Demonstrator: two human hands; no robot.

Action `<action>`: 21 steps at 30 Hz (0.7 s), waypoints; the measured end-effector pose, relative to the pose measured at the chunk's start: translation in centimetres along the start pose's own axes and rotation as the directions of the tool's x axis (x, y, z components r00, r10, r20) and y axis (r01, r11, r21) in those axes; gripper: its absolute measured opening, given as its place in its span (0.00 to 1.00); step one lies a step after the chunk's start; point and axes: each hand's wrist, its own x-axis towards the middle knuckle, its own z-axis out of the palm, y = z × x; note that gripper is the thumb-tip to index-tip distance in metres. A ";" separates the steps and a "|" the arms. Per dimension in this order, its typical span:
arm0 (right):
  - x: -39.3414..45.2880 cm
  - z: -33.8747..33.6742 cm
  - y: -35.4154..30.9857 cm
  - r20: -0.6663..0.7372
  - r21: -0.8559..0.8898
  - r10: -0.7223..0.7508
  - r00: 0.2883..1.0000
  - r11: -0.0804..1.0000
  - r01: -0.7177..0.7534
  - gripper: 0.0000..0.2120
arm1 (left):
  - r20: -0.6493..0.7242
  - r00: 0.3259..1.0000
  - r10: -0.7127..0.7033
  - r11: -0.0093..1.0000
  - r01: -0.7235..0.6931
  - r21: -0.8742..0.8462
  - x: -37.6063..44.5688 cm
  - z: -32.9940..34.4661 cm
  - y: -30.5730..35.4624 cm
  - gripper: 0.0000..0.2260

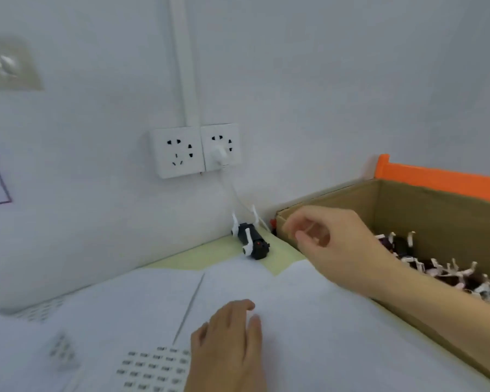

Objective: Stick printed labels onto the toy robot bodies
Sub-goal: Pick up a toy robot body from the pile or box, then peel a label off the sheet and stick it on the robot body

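Observation:
A black toy robot with white limbs (pixel 251 240) lies on its side on the desk near the wall corner. Just to its right my right hand (pixel 334 244) hovers with loosely curled fingers that hold nothing I can see. Lower down, my left hand (pixel 229 343) rests flat on white label sheets (pixel 294 321). Rows of small printed labels (pixel 150 369) show on the sheet left of that hand. Several more black and white toy robots (pixel 441 267) fill a cardboard box (pixel 425 210) at the right.
Two wall sockets (pixel 195 149) sit above the desk, with a white plug and cable running down toward the lone robot. An orange bin edge (pixel 436 176) stands behind the cardboard box. More label sheets (pixel 63 352) lie at the lower left.

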 end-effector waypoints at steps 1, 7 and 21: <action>-0.9 2.2 -1.2 0.036 0.058 0.020 0.999 0.998 -0.022 0.13 | -0.051 0.997 -0.054 0.988 0.046 -0.150 -0.2 -0.3 -0.6 0.13; -4.4 13.5 -4.5 0.160 0.248 0.224 0.962 0.934 -0.258 0.15 | -0.335 0.836 -0.435 0.604 -0.006 -0.797 -0.9 -1.4 -1.8 0.10; -6.4 19.0 -5.6 0.328 0.165 0.044 0.944 0.981 -0.103 0.25 | -0.423 0.847 -0.322 0.727 -0.065 -0.683 -1.6 -14.1 -5.7 0.07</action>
